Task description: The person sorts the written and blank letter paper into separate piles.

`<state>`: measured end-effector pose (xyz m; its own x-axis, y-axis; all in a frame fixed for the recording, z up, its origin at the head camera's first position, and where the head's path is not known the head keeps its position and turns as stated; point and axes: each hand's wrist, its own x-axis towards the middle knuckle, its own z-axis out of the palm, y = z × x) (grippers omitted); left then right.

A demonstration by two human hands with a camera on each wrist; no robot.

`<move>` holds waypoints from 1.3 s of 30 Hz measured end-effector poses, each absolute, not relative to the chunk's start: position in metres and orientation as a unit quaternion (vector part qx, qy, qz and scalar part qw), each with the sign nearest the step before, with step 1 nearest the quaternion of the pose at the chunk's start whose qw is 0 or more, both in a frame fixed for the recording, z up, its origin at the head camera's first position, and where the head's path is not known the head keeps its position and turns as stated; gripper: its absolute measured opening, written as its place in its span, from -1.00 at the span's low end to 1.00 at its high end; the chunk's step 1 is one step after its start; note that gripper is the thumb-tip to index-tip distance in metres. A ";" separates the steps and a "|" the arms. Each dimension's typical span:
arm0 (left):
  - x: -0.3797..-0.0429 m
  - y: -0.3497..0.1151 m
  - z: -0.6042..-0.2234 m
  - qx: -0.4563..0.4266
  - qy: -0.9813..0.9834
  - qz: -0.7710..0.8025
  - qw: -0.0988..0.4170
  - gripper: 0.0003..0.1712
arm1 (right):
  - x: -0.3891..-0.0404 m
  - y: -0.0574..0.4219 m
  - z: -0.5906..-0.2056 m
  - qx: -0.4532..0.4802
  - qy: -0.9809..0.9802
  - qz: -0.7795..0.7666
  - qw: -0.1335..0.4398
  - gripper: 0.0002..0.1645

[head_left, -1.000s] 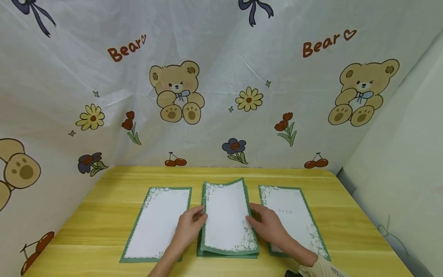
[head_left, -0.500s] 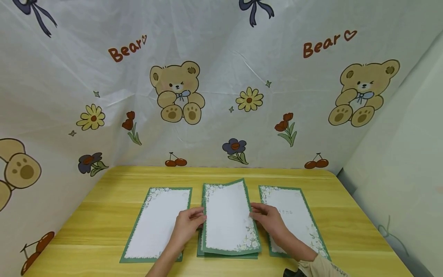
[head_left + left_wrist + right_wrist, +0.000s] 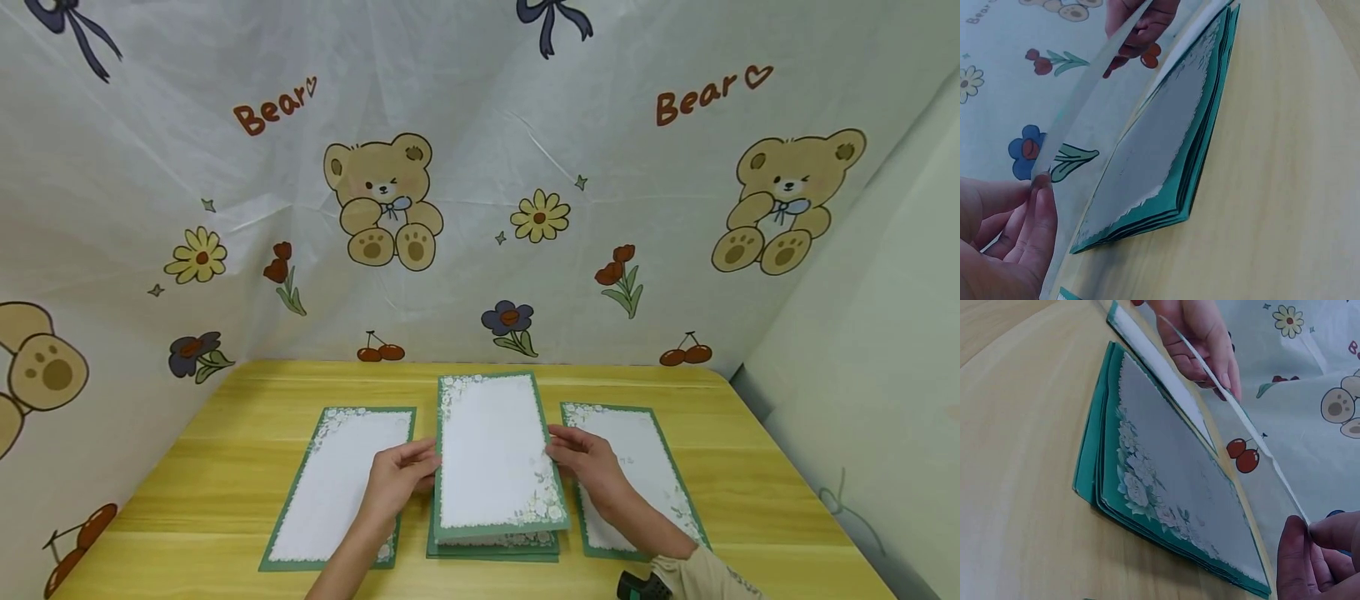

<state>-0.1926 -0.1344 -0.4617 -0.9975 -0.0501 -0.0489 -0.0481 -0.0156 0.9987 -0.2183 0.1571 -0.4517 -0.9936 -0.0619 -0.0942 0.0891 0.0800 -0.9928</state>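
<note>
A sheet of paper (image 3: 491, 454) with a green border and white flowers hangs raised over a stack of similar sheets (image 3: 517, 554). My left hand (image 3: 397, 483) pinches its left edge between thumb and fingers. On the opposite edge my right hand (image 3: 600, 475) has the same pinching hold. Both wrist views show the lifted sheet (image 3: 1085, 94) nearly edge-on, apart from the stack (image 3: 1166, 456) below. Several green-edged layers lie slightly uneven in that stack. In the head view the raised sheet hides most of it.
To the left lies another bordered sheet (image 3: 337, 483), partly behind my left arm. A third one (image 3: 652, 467), with faint print, lies on the right under my right arm. The yellow wood-grain table (image 3: 765, 500) ends at a bear-patterned cloth (image 3: 465, 275).
The sheet in both hands has risen off the stack and moved away from me, and its curled top edge now looks straight. My hands have moved slightly apart.
</note>
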 end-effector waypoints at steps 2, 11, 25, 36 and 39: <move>-0.194 -0.135 -0.461 0.035 -0.698 -0.716 0.004 -0.59 | -0.219 0.158 -0.450 0.009 0.733 -0.678 0.057 -0.54; -0.194 -0.138 -0.459 0.039 -0.698 -0.715 0.019 -0.61 | -0.221 0.155 -0.449 0.009 0.726 -0.684 0.065 -0.52; -0.185 -0.175 -0.458 0.063 -0.735 -0.675 0.026 -0.61 | -0.221 0.123 -0.453 -0.066 0.719 -0.683 0.107 -0.47; -0.174 -0.216 -0.452 0.123 -0.754 -0.643 0.048 -0.63 | -0.228 0.078 -0.459 -0.099 0.685 -0.708 0.142 -0.50; -0.169 -0.227 -0.450 0.131 -0.759 -0.636 0.044 -0.62 | -0.226 0.066 -0.461 -0.111 0.677 -0.712 0.150 -0.47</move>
<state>-0.1690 -0.2273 -0.4505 -0.9617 -0.2548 -0.1006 -0.1434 0.1555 0.9774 -0.2263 0.0659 -0.4606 -0.9304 -0.3639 -0.0440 0.0624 -0.0389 -0.9973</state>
